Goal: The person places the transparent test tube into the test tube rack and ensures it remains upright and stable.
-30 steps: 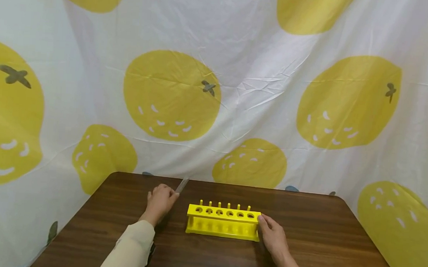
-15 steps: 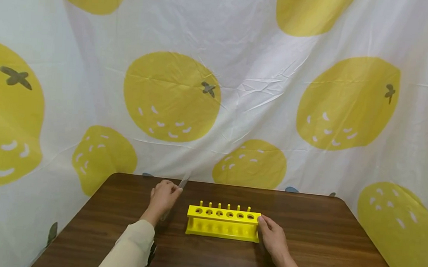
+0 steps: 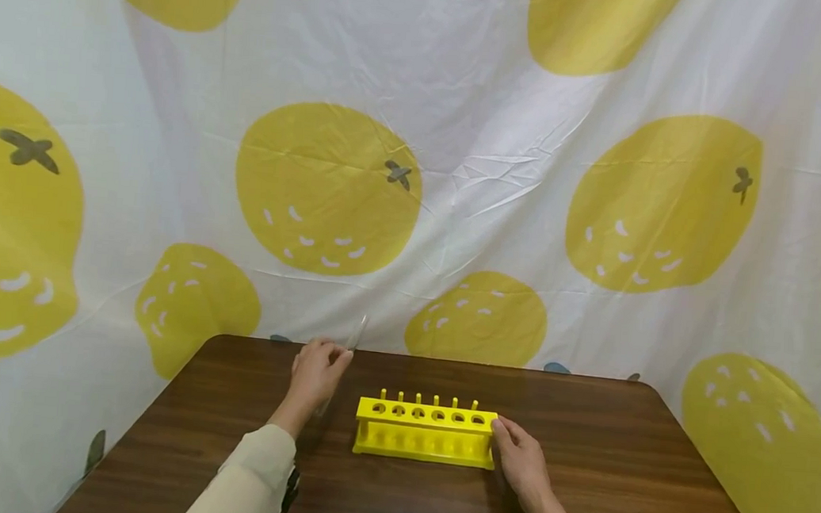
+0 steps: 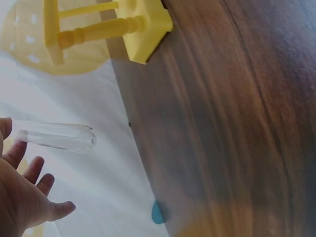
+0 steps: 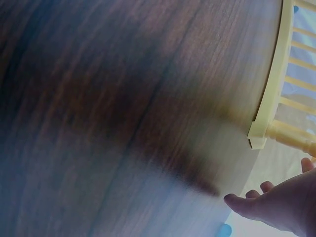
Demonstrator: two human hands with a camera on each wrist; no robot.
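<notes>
A clear glass test tube (image 3: 358, 334) is pinched between the thumb and fingers of my left hand (image 3: 314, 378), above the table and left of the rack. It tilts, one end up and to the right; in the left wrist view the tube (image 4: 61, 137) shows its rounded bottom, while the other fingers spread apart. A yellow test tube rack (image 3: 424, 421) stands upright mid-table, its row of holes holding no tubes and a row of pegs behind. My right hand (image 3: 523, 457) grips the rack's right end, thumb at the top edge; in the right wrist view that grip lies partly out of frame.
The dark brown wooden table (image 3: 617, 478) has rounded far corners. Behind and beside it hangs a white cloth (image 3: 488, 174) printed with large yellow fruit.
My left hand has risen slightly and turned the test tube, so its upper end points higher and its lower end shows below the hand. The right hand stays on the rack.
</notes>
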